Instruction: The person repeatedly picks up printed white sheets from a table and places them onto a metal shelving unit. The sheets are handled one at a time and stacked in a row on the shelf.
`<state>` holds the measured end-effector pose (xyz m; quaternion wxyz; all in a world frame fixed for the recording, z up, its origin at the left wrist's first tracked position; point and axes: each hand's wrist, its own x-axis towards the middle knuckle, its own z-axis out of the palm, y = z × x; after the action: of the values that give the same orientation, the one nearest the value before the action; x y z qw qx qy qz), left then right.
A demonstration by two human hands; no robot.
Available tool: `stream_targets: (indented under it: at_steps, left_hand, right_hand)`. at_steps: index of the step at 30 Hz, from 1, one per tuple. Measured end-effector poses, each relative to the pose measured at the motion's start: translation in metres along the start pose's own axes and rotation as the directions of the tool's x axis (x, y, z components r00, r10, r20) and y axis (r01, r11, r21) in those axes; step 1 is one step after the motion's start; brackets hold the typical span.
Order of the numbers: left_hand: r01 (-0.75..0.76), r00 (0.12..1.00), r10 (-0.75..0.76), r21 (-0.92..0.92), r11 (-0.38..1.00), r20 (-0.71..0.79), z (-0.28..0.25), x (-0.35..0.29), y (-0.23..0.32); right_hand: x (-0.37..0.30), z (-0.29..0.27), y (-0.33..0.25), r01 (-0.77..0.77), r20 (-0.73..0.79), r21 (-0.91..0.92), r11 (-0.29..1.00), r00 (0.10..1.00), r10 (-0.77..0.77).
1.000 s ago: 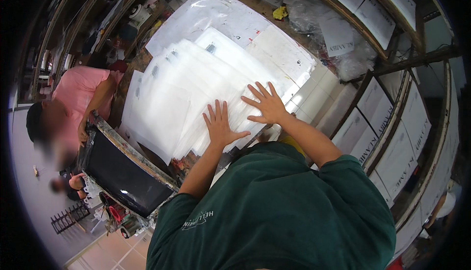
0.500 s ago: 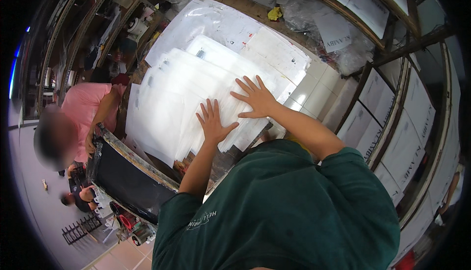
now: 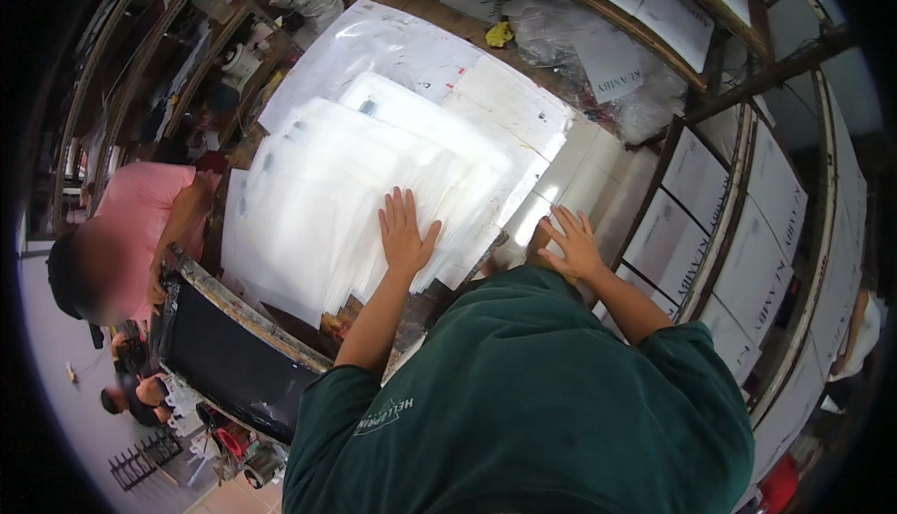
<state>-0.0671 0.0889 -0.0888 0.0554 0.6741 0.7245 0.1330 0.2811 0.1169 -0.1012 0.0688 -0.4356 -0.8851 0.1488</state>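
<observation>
White translucent plastic sheets or bags [image 3: 318,178] lie fanned out in overlapping layers on the table. My left hand [image 3: 405,234] rests flat on their near edge, fingers spread and pointing away from me. Off the table's right side, my right hand [image 3: 572,245] hangs in the air with its fingers apart and nothing in it. Beneath the sheets, a larger white sheet [image 3: 374,33] with small dark and red marks covers the far part of the tabletop.
To the left, a person in pink [image 3: 154,201] grips a dark framed screen [image 3: 234,355]. Racks of white printed panels [image 3: 687,234] stand at the right. Clear plastic wrapping [image 3: 551,37] and a yellow crumpled scrap [image 3: 499,35] lie beyond the table. Cluttered shelves [image 3: 224,56] fill the far left.
My right hand has lifted off the sheets and moved right, past the table's edge. My left hand stays flat on the stack. The whole view has shifted slightly.
</observation>
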Motion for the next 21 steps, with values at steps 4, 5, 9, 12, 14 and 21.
stream_targets:
  at_steps: [4, 5, 9, 12, 14, 21]
  left_hand:
    - [-0.017, 1.0, 0.017, -0.003, 1.0, 0.001, 0.002, -0.003, 0.0]
    - [-0.008, 1.0, 0.008, 0.006, 1.0, 0.012, 0.006, -0.002, 0.0]
    - [0.02, 0.999, -0.02, 0.015, 1.0, 0.026, 0.006, -0.001, 0.0]
    - [0.023, 1.0, -0.023, 0.008, 1.0, 0.008, 0.011, -0.003, 0.0]
    - [0.021, 1.0, -0.021, 0.002, 1.0, -0.002, 0.012, -0.005, -0.001]
    - [-0.348, 0.933, 0.34, -0.047, 0.936, -0.121, -0.017, -0.037, 0.035]
  right_hand:
    - [-0.043, 0.015, 0.031, -0.226, -0.019, 0.001, 0.974, 0.974, 0.226]
    - [-0.055, 0.024, 0.042, -0.3, -0.015, 0.002, 0.954, 0.954, 0.3]
    - [-0.101, 0.046, 0.054, -0.687, 0.218, -0.06, 0.724, 0.699, 0.681]
    - [-0.127, 0.046, 0.056, -0.835, 0.357, -0.039, 0.548, 0.501, 0.789]
    - [-0.142, 0.041, 0.055, -0.864, 0.447, -0.028, 0.502, 0.438, 0.78]
    - [-0.187, 0.055, 0.057, -0.888, 0.464, 0.177, 0.424, 0.455, 0.76]
